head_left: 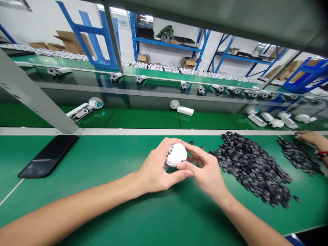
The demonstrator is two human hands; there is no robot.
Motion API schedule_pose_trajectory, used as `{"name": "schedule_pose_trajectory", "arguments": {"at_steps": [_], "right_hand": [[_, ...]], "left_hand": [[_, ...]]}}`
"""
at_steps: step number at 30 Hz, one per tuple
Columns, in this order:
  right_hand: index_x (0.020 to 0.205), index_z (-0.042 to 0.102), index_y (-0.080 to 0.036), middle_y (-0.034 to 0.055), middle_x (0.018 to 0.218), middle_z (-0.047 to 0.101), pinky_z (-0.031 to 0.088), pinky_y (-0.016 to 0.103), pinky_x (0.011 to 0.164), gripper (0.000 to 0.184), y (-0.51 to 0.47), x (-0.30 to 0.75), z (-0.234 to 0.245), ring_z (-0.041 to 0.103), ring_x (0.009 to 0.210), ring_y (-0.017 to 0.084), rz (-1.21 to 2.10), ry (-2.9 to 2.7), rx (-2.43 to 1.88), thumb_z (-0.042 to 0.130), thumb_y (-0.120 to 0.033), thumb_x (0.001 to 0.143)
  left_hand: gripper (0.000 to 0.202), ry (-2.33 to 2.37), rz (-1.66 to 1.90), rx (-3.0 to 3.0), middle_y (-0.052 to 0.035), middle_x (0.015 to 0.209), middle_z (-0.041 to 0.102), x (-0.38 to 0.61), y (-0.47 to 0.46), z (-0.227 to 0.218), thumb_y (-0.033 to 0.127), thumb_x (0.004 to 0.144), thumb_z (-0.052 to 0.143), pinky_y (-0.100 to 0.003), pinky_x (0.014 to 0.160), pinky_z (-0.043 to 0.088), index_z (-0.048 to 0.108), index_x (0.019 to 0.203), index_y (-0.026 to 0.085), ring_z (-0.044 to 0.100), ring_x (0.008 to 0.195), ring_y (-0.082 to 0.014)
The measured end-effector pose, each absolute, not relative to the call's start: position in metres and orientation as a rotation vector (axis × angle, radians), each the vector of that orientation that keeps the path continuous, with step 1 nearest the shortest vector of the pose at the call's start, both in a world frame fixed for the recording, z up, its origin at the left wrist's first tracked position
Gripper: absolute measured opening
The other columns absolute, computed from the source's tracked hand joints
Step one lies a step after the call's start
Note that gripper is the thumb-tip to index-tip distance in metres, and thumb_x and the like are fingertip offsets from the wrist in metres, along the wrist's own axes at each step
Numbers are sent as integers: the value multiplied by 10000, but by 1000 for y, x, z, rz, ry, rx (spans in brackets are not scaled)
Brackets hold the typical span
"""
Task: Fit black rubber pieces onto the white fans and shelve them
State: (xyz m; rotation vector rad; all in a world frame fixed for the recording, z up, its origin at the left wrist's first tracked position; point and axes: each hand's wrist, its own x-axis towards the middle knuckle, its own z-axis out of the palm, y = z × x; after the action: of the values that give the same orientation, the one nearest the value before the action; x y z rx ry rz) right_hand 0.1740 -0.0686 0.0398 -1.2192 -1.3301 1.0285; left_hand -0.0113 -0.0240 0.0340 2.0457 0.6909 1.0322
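Note:
Above the middle of the green work surface (107, 157), both hands hold a white round plastic housing (177, 154) with openings along its left side. My left hand (157, 167) wraps its left side, thumb stretched beneath it. The fingers of my right hand (205, 167) close on its right edge, thumb at the lower front. Whether a small part sits under the right fingertips is hidden. To the right lies a large heap of small flat black pieces (253, 167), with a few loose ones near my right fingers.
A black phone (48, 155) lies at left by a metal post (36, 92). Behind the ledge, white units (185, 110) rest on a green belt (143, 118); football-patterned balls (183, 85) line a strip beyond. At far right, another person's hand (311, 137) is beside a smaller black heap (298, 155).

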Motion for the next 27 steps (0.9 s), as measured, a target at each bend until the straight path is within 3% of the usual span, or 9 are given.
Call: {"name": "schedule_pose_trajectory", "arguments": {"at_steps": [2,6,8,10,12,15,18,21,27], "right_hand": [[1273,762,-332,20,1350,732,472,481,1165,530,-69,175,40,643,1305,312,1026,-1329,-1230,899,-317,762],[1230,787,-347,-15,1292,762,345,513,1251,498,-60,186,42,645,1310,309,951,-1478,-1209,906,-313,748],[1156,819,-325,-8,1207,798,400,489,1210,348,-52,202,45,689,1243,303,904,-1594,-1236,855,-356,812],[1052,843,-289,17,1090,829,521,444,1074,212,-42,224,47,744,1117,289,785,-1639,-1337,714,-418,943],[997,837,-267,31,1018,833,556,411,968,266,-32,247,45,761,1012,274,554,-1694,-1474,625,-428,1004],[972,834,-258,48,1001,818,539,401,915,223,-22,272,35,732,982,276,331,-1983,-1628,643,-370,998],[994,838,-268,66,1016,791,531,379,877,198,-18,277,22,700,992,271,253,-2210,-1673,658,-351,991],[1033,831,-270,70,1011,772,520,373,842,187,-18,266,15,688,963,270,180,-2308,-1723,693,-381,972],[977,821,-220,84,923,757,483,371,828,195,-17,249,13,677,902,264,9,-2370,-1802,632,-266,998]], "left_hand": [[666,701,1037,2062,-70,1189,629,-11,-23,33,436,847,827,-342,822,557,445,1372,285,670,955,-221],[644,691,1078,2152,-82,1218,632,-11,-19,28,414,853,819,-352,861,560,462,1372,279,680,1013,-238],[673,734,1037,2166,-69,1171,666,-11,-15,28,418,842,815,-328,791,565,444,1385,272,702,936,-223],[685,829,924,2112,-24,1007,713,-12,-11,30,452,819,815,-280,632,535,444,1360,254,691,730,-181],[612,909,842,2091,16,860,715,-15,-8,33,472,794,815,-262,559,494,512,1274,241,652,618,-163],[465,937,996,2191,-23,976,723,-20,-3,34,431,776,810,-319,726,545,616,1149,233,695,816,-214],[594,921,1275,2203,-90,1233,653,-24,1,27,398,774,830,-399,925,538,563,1279,232,659,1069,-272],[712,919,1351,2231,-124,1360,570,-23,4,14,359,827,819,-453,1040,489,450,1425,245,577,1232,-299],[659,827,1253,2250,-107,1321,557,-18,7,-5,297,846,819,-437,1051,474,457,1394,251,566,1230,-270]]}}
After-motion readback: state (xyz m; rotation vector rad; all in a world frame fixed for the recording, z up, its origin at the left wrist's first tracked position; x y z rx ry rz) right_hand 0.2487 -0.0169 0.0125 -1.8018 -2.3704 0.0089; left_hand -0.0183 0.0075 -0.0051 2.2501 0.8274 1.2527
